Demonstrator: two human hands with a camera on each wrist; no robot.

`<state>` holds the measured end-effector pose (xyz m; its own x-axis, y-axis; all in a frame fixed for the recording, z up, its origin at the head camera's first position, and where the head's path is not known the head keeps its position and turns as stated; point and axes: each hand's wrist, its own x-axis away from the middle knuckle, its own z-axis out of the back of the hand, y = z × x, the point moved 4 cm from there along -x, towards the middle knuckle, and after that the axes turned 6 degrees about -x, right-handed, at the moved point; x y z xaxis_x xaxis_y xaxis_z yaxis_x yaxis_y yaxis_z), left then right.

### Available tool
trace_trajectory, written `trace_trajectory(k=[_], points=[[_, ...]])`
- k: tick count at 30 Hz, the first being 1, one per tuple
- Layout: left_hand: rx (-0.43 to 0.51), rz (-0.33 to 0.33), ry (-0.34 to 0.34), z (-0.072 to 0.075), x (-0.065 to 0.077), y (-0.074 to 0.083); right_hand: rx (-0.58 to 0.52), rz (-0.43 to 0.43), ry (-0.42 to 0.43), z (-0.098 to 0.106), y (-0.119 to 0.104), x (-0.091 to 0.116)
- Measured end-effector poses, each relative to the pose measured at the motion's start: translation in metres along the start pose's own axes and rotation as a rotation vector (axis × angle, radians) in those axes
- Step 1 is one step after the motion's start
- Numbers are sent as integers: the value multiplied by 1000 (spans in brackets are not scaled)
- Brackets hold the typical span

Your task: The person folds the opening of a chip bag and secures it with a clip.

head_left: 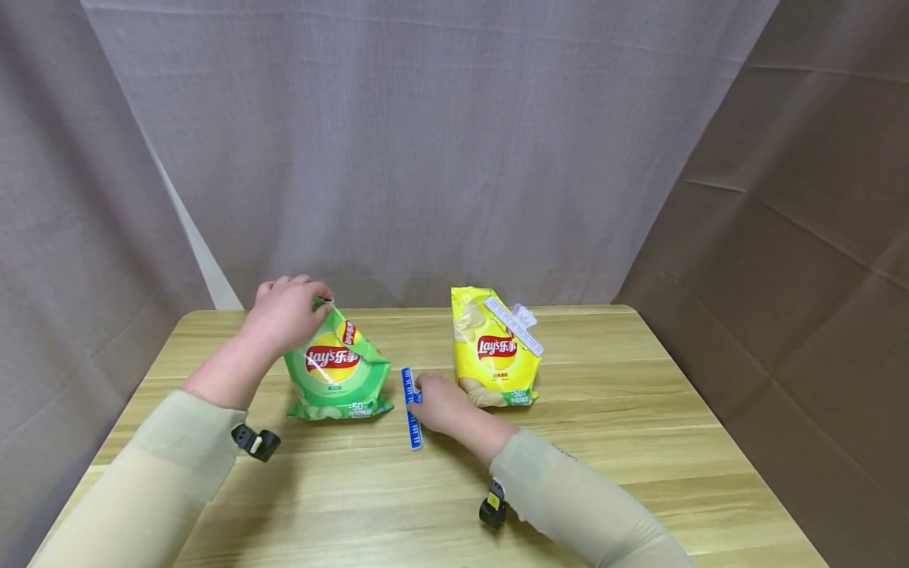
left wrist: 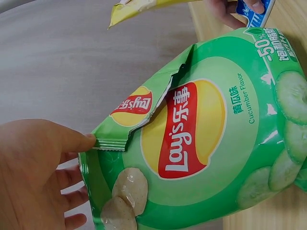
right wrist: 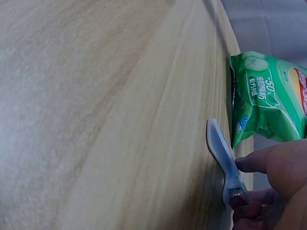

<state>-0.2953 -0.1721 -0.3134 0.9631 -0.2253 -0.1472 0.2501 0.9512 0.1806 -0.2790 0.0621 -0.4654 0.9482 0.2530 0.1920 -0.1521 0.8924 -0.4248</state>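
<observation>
- Left hand [head_left: 287, 317]: thumb and fingers pinching the folded top of the green bag [head_left: 305, 386], its body below them.
- Right hand [head_left: 443, 402]: pinching the blue clip [head_left: 415, 432] at mid-length.
- Risk, I'd say: left pinch loosens, springy top unfolds.

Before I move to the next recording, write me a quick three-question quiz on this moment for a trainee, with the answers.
1. Multiple choice: what colour is the clip that the right hand holds?
a) red
b) blue
c) black
2. True or false: a pale clip lies slantwise across the upper part of the yellow bag.
3. Short answer: which part of the green bag does the left hand pinch?

Key:
1. b, blue.
2. True.
3. Its folded top.
</observation>
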Motion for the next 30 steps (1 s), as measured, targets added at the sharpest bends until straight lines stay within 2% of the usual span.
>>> trace_trajectory(k=[15, 30], points=[[-2, 5, 5, -2, 1, 0, 14, -20, -39, 6, -6, 4], [-3, 11, 6, -2, 2, 0, -11, -53, -43, 6, -4, 2]])
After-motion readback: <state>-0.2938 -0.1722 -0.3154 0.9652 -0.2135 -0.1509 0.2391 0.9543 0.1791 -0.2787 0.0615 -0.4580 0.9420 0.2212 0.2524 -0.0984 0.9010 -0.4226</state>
